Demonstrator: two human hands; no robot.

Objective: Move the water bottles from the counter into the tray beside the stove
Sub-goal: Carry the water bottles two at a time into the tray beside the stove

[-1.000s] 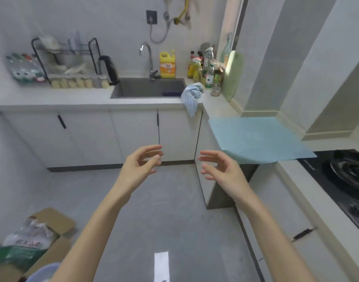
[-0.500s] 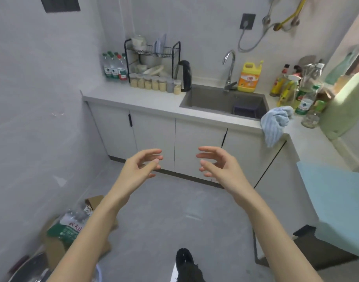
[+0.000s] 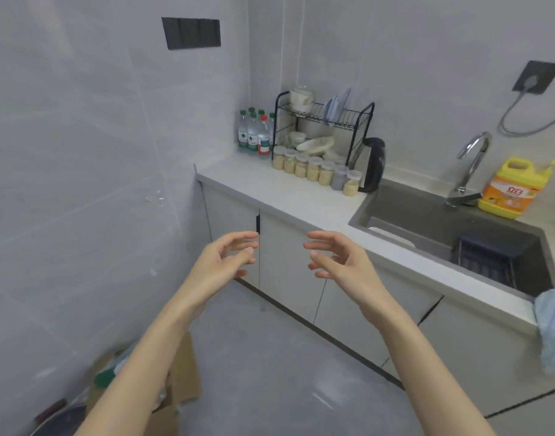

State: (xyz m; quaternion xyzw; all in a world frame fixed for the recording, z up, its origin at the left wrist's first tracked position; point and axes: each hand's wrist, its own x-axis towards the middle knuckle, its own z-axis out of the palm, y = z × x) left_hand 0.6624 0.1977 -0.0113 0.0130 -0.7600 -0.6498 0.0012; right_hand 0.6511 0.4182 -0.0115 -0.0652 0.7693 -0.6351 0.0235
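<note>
Presently: water bottles [image 3: 255, 133], a tight cluster of clear plastic cylinders, mostly green-capped with one red cap, standing upright in the far left corner of the pale matte worktop [image 3: 270, 190], just beside a black wire dish rack [image 3: 325, 119]. Along the rack's foot runs a row of small clear lidded jars [image 3: 314, 169] with pale grainy contents. Next to them is a glossy black kettle [image 3: 373, 163], then a grey recessed sink [image 3: 443, 228] with a curved chrome tap [image 3: 471, 165] and a yellow detergent jug [image 3: 512, 188] behind it. A pale blue towelling cloth [image 3: 553, 328] hangs over the worktop edge at far right. Left hand [image 3: 219, 265] and right hand [image 3: 342, 262] are both empty, fingers loosely curved and spread, palms facing, raised before the white cabinet doors. They are well apart from the bottles, which stand beyond them toward the wall corner. A brown cardboard box [image 3: 181, 382] sits on the grey floor under the left forearm. Against half a second ago, the hands keep the same pose, the bottles and rack show larger and nearer centre, and the blue sheet at right has left the frame.
</note>
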